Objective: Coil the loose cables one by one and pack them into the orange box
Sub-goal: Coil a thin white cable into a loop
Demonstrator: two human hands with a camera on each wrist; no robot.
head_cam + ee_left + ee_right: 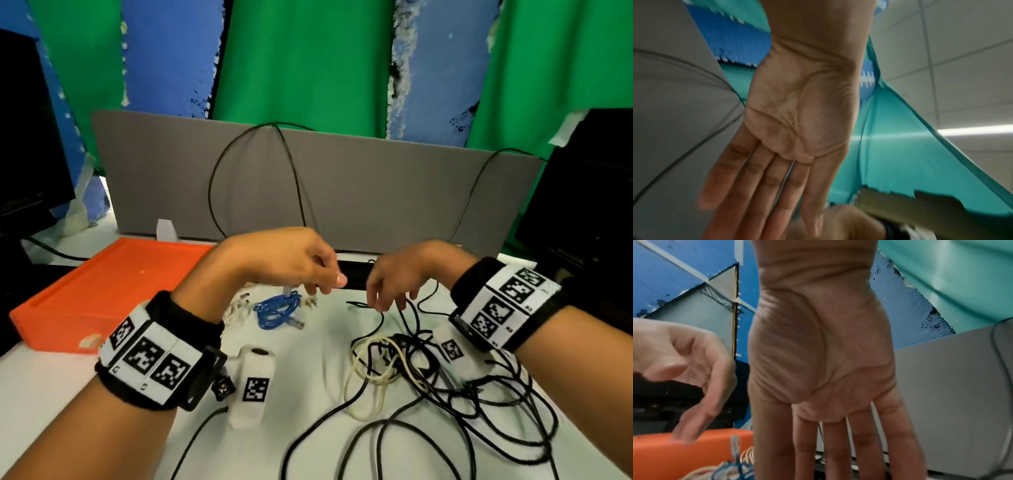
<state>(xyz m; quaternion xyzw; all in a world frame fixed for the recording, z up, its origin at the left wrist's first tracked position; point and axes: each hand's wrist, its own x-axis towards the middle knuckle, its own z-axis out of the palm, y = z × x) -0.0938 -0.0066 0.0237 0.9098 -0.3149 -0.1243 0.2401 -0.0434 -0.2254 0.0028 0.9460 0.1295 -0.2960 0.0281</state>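
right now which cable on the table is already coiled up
The blue cable, bundled in a tight coil beside the orange box. The black cables and cream cable lie loose and tangled.

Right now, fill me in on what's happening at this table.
A person is sorting loose cables on a white table. Both hands hover empty with relaxed fingers: the left hand above a coiled blue cable, the right hand reaching down toward a tangle of black cables and a white cable. The orange box sits to the left; no cable shows inside it.
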